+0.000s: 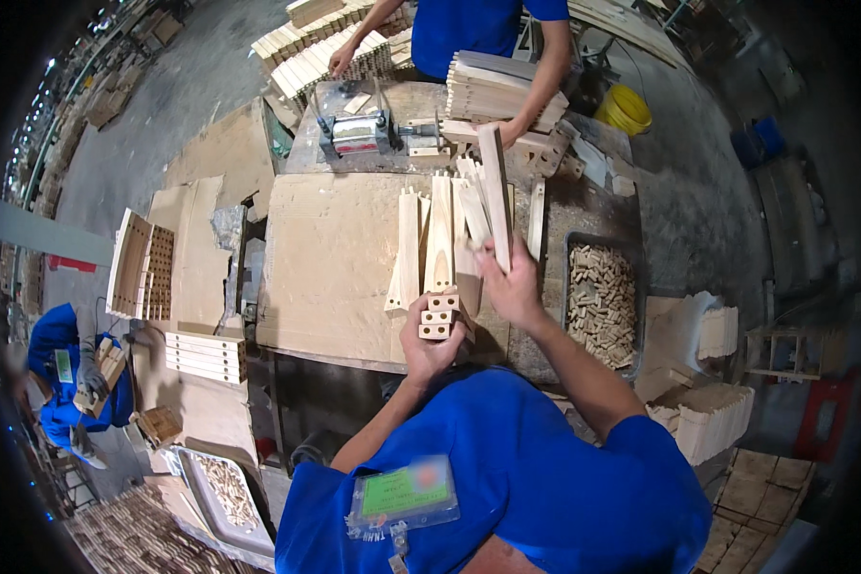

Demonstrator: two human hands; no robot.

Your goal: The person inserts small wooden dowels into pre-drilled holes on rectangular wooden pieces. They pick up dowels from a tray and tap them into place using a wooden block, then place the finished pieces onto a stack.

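Observation:
My left hand (pixel 430 344) is closed around a small stack of wooden bars (pixel 439 317) at the table's near edge, their drilled ends facing me. Held up in my right hand (pixel 513 285) is a pale wooden slat (pixel 495 191), tilted slightly, its far end near a co-worker's hand (pixel 512 132). Beyond my hands lie several loose slats (pixel 409 244) with dowel pins at their far ends. The fingertips of my right hand are partly hidden behind the slat.
A grey tray of short wooden dowels (pixel 569 325) sits at the right. Across the cardboard-covered table (pixel 330 258), a metal clamping device (pixel 356 134) stands beside stacked slats (pixel 493 91). Drilled bars (pixel 206 357) lie at the left. Another person (pixel 62 373) works at far left.

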